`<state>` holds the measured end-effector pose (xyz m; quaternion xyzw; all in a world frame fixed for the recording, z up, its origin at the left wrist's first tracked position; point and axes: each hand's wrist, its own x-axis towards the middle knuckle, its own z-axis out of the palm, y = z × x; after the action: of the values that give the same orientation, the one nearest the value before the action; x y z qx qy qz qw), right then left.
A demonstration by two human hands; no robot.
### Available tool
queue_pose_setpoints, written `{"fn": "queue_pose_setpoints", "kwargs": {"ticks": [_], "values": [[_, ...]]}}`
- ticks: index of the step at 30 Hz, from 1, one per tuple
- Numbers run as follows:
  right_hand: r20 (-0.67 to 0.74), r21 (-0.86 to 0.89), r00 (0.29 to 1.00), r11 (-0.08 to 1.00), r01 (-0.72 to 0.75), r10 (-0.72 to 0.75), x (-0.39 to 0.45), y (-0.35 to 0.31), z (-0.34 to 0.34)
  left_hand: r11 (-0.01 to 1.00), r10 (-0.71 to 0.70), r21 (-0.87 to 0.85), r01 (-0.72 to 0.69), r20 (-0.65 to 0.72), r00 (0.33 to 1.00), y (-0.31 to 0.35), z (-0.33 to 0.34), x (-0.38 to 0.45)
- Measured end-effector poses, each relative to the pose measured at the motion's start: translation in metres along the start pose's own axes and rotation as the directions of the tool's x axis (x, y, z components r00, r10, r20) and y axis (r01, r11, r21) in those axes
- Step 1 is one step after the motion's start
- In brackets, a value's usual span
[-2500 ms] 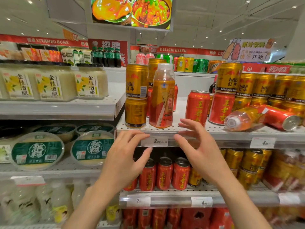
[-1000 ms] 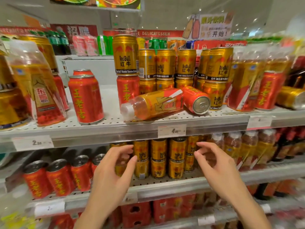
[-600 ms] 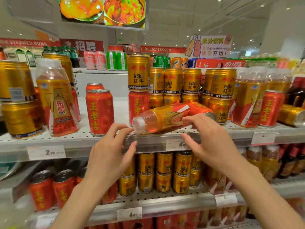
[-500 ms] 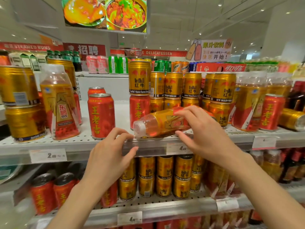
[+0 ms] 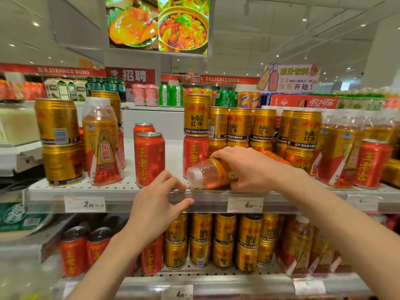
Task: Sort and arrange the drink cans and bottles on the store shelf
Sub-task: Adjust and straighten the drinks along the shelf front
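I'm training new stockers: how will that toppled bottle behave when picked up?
The bottle lies on its side under the right hand, so it may roll. It looks full, likely hefty. Its plastic looks smooth, possibly slippery.

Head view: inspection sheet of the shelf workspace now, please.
Surface: perforated shelf, price tags on its front rail.
Job's things: tipped bottle lying on its side, cap toward the aisle; red can upright; gold cans stacked two high.
Clutter: upright bottle among gold cans at left.
Hands: right hand wrapped over the tipped bottle; left hand open at the shelf edge, holding nothing.
Cables: nothing seen.
Surroundings: food screen overhead, store signs behind.
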<state>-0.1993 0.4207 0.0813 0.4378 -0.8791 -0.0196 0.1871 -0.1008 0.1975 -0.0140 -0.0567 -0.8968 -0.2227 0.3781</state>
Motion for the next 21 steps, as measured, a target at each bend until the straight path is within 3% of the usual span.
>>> {"fn": "queue_pose_setpoints", "kwargs": {"ticks": [6, 10, 16, 21], "values": [[-0.094, 0.103, 0.996, 0.995, 0.02, -0.011, -0.012, 0.003, 0.002, 1.0, -0.011, 0.005, 0.011, -0.001, 1.0, 0.0, 0.002, 0.0], [-0.177, 0.277, 0.982, 0.961, -0.008, 0.059, -0.017, 0.005, 0.001, 1.0, -0.013, 0.011, 0.013, 0.005, 1.0, 0.0, 0.001, 0.001], [-0.271, 0.629, 0.917, 0.775, -0.062, 0.294, -0.017, 0.007, -0.007, 1.0, -0.02, 0.018, 0.02, 0.02, 1.0, 0.001, 0.0, 0.003], [-0.226, 0.791, 0.849, 0.599, -0.127, 0.478, -0.007, -0.003, 0.0, 0.999, -0.024, 0.034, 0.023, 0.023, 0.999, 0.003, 0.0, 0.004]]}}
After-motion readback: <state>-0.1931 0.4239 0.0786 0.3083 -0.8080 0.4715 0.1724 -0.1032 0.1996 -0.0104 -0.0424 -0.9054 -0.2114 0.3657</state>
